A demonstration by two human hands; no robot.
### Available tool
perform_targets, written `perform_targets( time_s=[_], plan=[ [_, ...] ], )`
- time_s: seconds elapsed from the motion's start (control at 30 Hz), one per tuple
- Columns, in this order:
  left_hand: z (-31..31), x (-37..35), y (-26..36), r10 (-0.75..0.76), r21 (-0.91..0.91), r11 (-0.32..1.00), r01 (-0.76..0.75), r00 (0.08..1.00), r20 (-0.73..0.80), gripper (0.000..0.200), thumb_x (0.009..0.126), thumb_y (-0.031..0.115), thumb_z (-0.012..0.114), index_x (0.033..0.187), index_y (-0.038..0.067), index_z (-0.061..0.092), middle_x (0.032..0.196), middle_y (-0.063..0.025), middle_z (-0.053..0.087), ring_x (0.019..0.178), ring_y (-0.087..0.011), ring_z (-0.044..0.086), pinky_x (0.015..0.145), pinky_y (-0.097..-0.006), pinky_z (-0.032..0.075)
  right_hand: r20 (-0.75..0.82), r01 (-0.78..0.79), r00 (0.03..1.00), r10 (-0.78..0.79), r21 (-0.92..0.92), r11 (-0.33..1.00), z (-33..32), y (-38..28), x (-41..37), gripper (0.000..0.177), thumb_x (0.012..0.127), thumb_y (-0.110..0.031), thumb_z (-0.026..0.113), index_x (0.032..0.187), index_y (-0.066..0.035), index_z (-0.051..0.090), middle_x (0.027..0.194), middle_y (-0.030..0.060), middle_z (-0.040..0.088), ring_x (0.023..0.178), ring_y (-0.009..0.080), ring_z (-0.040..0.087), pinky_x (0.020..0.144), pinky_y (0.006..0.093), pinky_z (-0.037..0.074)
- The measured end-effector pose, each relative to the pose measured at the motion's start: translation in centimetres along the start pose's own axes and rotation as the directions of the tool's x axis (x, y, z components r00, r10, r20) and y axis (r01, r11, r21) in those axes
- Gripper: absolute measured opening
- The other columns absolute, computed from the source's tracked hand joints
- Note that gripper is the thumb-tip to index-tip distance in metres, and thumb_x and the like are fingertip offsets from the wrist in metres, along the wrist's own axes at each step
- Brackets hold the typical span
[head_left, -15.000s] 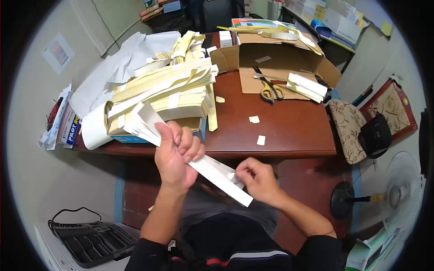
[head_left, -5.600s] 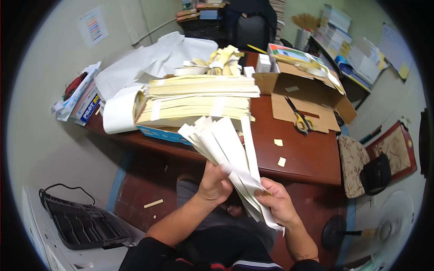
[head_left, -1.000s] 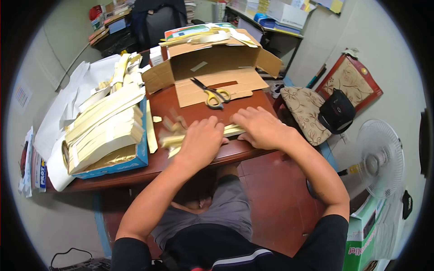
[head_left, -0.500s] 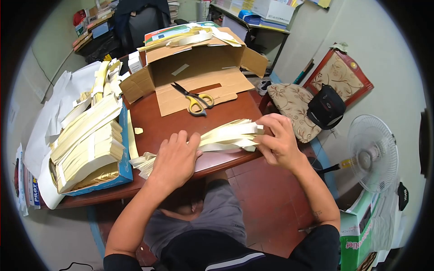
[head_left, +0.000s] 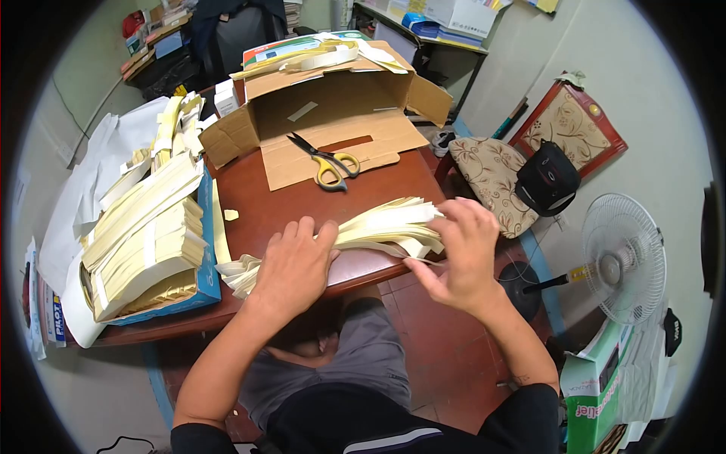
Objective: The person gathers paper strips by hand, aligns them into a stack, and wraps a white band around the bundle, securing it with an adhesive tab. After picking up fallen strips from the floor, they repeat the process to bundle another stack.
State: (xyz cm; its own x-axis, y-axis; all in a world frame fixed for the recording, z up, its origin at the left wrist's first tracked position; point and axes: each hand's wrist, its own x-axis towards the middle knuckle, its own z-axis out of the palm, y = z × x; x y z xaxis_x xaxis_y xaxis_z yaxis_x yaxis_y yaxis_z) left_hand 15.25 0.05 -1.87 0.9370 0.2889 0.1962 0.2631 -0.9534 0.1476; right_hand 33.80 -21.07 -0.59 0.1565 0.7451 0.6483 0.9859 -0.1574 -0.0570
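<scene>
A bundle of pale yellow and white paper strips lies along the front edge of the table. My left hand is wrapped over its middle and presses it down, with fanned strip ends showing left of the wrist. At the bundle's right end, my right hand has thumb and fingers spread apart around the loose ends. Its thumb tip is right at the lowest strip. Beyond the bundle, scissors with yellow and black handles rest on a flap of an open cardboard box.
At left, a blue box is packed with banded strips. More strips lie on the cardboard box. A small paper scrap sits on the brown table. A chair holding a black cap and a fan stand at right.
My right hand has let its pinch on the strip ends go and spread its fingers, with the thumb lower. The strip ends have fanned apart. My left hand stays in place.
</scene>
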Motion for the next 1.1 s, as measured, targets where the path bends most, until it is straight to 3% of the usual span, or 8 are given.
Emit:
perform_targets(
  time_s=[0.2, 0.37, 0.5, 0.77, 0.83, 0.97, 1.0, 1.1],
  plan=[
    [0.3, -0.1, -0.1, 0.043, -0.013, 0.999, -0.043, 0.998, -0.052, 0.043, 0.099, 0.027, 0.067, 0.136, 0.007, 0.057, 0.104, -0.0162, 0.060, 0.099, -0.0356, 0.064, 0.082, -0.0493, 0.052, 0.236, 0.043, 0.971, -0.027, -0.063, 0.997, 1.6, -1.5, 1.9, 0.066, 0.081, -0.023, 0.082, 0.140, -0.003, 0.059, 0.134, 0.0139, 0.058, 0.132, 0.0341, 0.050, 0.115, 0.0630, 0.028],
    [0.2, -0.4, -0.7, 0.028, -0.030, 0.999, -0.029, 0.999, -0.046, 0.046, 0.101, 0.029, 0.065, 0.140, 0.008, 0.053, 0.107, -0.0170, 0.060, 0.100, -0.0364, 0.064, 0.083, -0.0497, 0.053, 0.172, 0.164, 0.973, -0.157, -0.026, 0.986, 2.1, 0.0, 2.0, 0.047, 0.084, -0.015, 0.079, 0.129, -0.008, 0.067, 0.116, 0.0088, 0.059, 0.119, 0.0308, 0.055, 0.115, 0.0614, 0.031],
    [0.3, -0.3, -0.8, 0.035, -0.044, 0.998, -0.037, 0.999, -0.036, 0.044, 0.103, 0.029, 0.063, 0.139, 0.008, 0.053, 0.108, -0.0174, 0.060, 0.101, -0.0370, 0.064, 0.085, -0.0511, 0.053, 0.135, 0.056, 0.987, -0.089, 0.234, 0.971, 1.5, 0.6, 2.4, 0.027, 0.086, -0.008, 0.076, 0.113, -0.006, 0.072, 0.100, 0.0069, 0.068, 0.099, 0.0270, 0.062, 0.097, 0.0472, 0.039],
    [0.1, -0.3, -0.7, 0.036, -0.048, 0.998, -0.037, 0.999, -0.024, 0.043, 0.102, 0.028, 0.064, 0.139, 0.009, 0.054, 0.107, -0.0167, 0.059, 0.103, -0.0366, 0.063, 0.086, -0.0504, 0.052, 0.168, 0.178, 0.972, -0.166, -0.056, 0.982, 1.1, 2.1, 4.9, 0.009, 0.079, -0.001, 0.074, 0.082, -0.010, 0.076, 0.081, 0.0047, 0.070, 0.079, 0.0254, 0.061, 0.078, 0.0415, 0.039],
    [0.1, -0.1, -0.6, 0.035, -0.044, 0.998, -0.034, 0.999, 0.009, 0.044, 0.102, 0.027, 0.064, 0.140, 0.010, 0.054, 0.108, -0.0167, 0.059, 0.104, -0.0364, 0.063, 0.086, -0.0496, 0.052, 0.255, 0.134, 0.956, -0.145, 0.059, 0.989, 1.9, 2.8, 4.3, 0.008, 0.077, -0.002, 0.075, 0.077, -0.010, 0.074, 0.080, 0.0056, 0.070, 0.078, 0.0264, 0.062, 0.077, 0.0414, 0.041],
    [0.0, 0.0, -0.7, 0.034, -0.035, 0.999, -0.034, 0.999, 0.012, 0.042, 0.102, 0.027, 0.064, 0.139, 0.009, 0.054, 0.108, -0.0167, 0.059, 0.103, -0.0361, 0.063, 0.085, -0.0500, 0.053, 0.269, -0.060, 0.963, 0.032, 0.098, 0.993, 0.8, 2.1, 4.4, 0.008, 0.083, -0.007, 0.076, 0.091, -0.008, 0.077, 0.083, 0.0055, 0.071, 0.083, 0.0271, 0.064, 0.078, 0.0426, 0.041],
    [-0.1, 0.0, -0.7, 0.033, -0.034, 0.999, -0.032, 0.999, 0.018, 0.042, 0.102, 0.027, 0.063, 0.138, 0.009, 0.054, 0.108, -0.0167, 0.059, 0.102, -0.0361, 0.063, 0.084, -0.0501, 0.054, 0.267, -0.032, 0.963, 0.030, 0.000, 1.000, -0.1, 1.4, 4.8, 0.035, 0.089, -0.018, 0.077, 0.120, -0.005, 0.072, 0.110, 0.0121, 0.071, 0.103, 0.0298, 0.064, 0.085, 0.0446, 0.043],
    [0.1, 0.0, -0.6, 0.035, -0.025, 0.999, -0.034, 0.999, 0.010, 0.041, 0.102, 0.027, 0.063, 0.138, 0.009, 0.055, 0.107, -0.0167, 0.059, 0.101, -0.0359, 0.064, 0.083, -0.0497, 0.054, 0.126, 0.092, 0.987, -0.098, 0.052, 0.994, -0.3, -2.0, 5.2, 0.068, 0.090, -0.031, 0.078, 0.146, -0.001, 0.054, 0.137, 0.0192, 0.059, 0.124, 0.0359, 0.056, 0.099, 0.0507, 0.043]
  ],
)
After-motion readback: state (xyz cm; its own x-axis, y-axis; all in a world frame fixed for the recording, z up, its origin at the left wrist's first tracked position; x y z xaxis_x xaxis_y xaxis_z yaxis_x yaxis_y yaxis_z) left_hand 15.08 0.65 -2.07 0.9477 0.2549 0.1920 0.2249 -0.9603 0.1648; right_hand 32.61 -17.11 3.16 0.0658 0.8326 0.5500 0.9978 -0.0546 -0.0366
